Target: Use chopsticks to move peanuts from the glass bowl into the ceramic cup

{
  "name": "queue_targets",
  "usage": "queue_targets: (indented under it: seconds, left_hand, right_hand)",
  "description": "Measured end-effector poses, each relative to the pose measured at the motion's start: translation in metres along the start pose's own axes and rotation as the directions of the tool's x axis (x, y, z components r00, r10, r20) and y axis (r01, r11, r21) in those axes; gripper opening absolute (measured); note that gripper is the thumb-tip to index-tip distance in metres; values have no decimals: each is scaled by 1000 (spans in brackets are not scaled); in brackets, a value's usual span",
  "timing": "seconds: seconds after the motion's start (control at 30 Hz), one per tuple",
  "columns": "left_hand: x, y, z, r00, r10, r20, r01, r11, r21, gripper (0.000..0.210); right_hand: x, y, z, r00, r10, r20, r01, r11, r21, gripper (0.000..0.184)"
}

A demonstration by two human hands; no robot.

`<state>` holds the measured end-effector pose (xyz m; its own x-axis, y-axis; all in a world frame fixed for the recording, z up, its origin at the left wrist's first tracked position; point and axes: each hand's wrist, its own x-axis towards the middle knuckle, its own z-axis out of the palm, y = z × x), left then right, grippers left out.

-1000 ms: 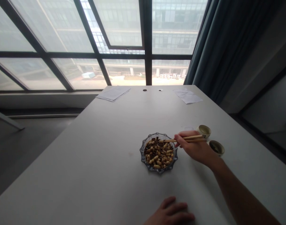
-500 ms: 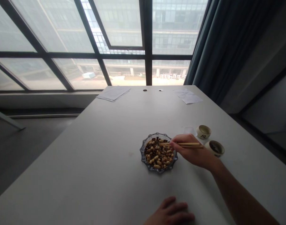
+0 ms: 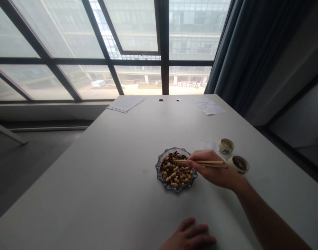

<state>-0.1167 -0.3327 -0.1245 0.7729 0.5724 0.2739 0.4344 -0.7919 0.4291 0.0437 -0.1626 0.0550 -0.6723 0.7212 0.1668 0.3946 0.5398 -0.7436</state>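
A scalloped glass bowl (image 3: 158, 173) holds a heap of peanuts in the shell (image 3: 175, 184) mixed with dark pieces (image 3: 172, 157), perhaps seeds. My right hand (image 3: 213, 170) is closed around a pair of wooden chopsticks (image 3: 209, 163) at the bowl's right rim. Their tips reach into the upper part of the heap; whether they grip anything is too small to tell. Below the bowl, my left hand (image 3: 190, 236) rests on the white table (image 3: 109, 187) with fingers apart and holds nothing.
Two small cream cups stand right of the bowl: a farther cup (image 3: 226, 146) and a nearer cup (image 3: 238, 164) with dark contents, partly behind my right hand. A clear plastic container (image 3: 210, 146) sits beside them. Papers (image 3: 126, 103) and another sheet (image 3: 209, 106) lie at the far edge.
My right hand and the chopsticks have shifted slightly left, with the tips still among the bowl's contents. The left hand stays in place.
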Motion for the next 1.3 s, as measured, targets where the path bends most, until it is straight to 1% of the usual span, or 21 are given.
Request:
queue_targets:
  seconds: [0.07, 0.13, 0.17, 0.27, 0.37, 0.43, 0.5, 0.6, 0.67, 0.73, 0.8, 0.87, 0.93, 1.0, 1.07, 1.13, 1.2, 1.3]
  left_hand:
    - [0, 0, 0, 1000, -1, 3, 1, 1000, -5, 42]
    - [0, 0, 2, 1000, -3, 3, 3, 1000, 6, 40]
    - [0, 0, 3, 1000, -6, 1, 6, 1000, 16, 40]
    - [1, 0, 5, 1000, -11, -17, 12, 999, 45, 38]
    - [1, 1, 5, 999, -3, -35, 6, 997, 74, 38]
    - [1, 1, 4, 999, 3, -38, 1, 995, 100, 38]
    - [1, 1, 3, 999, 7, -32, -3, 994, 107, 39]
    - [0, 0, 2, 1000, 3, -19, -2, 998, 64, 40]
    - [0, 1, 1, 1000, -5, -15, 5, 1000, 21, 41]
    - [0, 1, 1, 1000, -8, -18, 8, 1000, -1, 41]
    - [1, 1, 1, 1000, -7, -24, 7, 1000, 8, 40]
    - [1, 1, 0, 1000, -2, -18, 3, 1000, 24, 40]
    - [2, 2, -1, 1000, -3, -12, 4, 1000, 28, 41]
    - [2, 2, -1, 1000, -10, -14, 10, 1000, 27, 40]
    - [2, 2, 1, 1000, -13, -25, 14, 999, 33, 39]
    - [1, 2, 2, 1000, -8, -28, 9, 999, 36, 38]
    - [1, 2, 3, 1000, -4, -23, 4, 999, 39, 38]
    - [2, 2, 1, 1000, -9, -7, 9, 999, 43, 40]
  right_hand:
    - [0, -1, 5, 997, -28, 78, 23, 998, 64, 25]
    - [-1, 0, 10, 994, -23, 108, 18, 999, 51, 28]
    - [-1, 1, 10, 996, -7, 91, 5, 1000, 22, 30]
    - [-4, 1, 6, 999, 44, -19, -45, 997, -58, 33]
    - [-4, -1, 0, 996, 56, -72, -61, 996, -68, 30]
    - [-2, -3, 1, 998, 44, -49, -46, 998, -35, 29]
    - [1, -2, 6, 1000, 10, 5, -11, 999, 32, 28]
    - [4, 1, 17, 997, -41, 64, 36, 995, 88, 29]
    - [4, 3, 20, 999, -16, 41, 14, 999, 39, 31]
    - [4, 4, 20, 999, 41, -6, -41, 999, -14, 34]
    - [4, 3, 18, 997, 67, -36, -68, 998, -17, 34]
    - [4, 2, 19, 999, 30, -23, -30, 999, 35, 32]
    - [6, 2, 23, 999, -35, 7, 34, 995, 90, 30]
    - [7, 4, 28, 997, -66, 27, 63, 993, 104, 28]
    - [7, 5, 30, 999, -27, 24, 25, 998, 66, 32]
    - [5, 5, 28, 999, 43, -13, -43, 999, 8, 36]
    - [4, 5, 25, 995, 82, -60, -84, 996, -35, 39]
    - [5, 5, 24, 996, 46, -77, -47, 999, -21, 37]
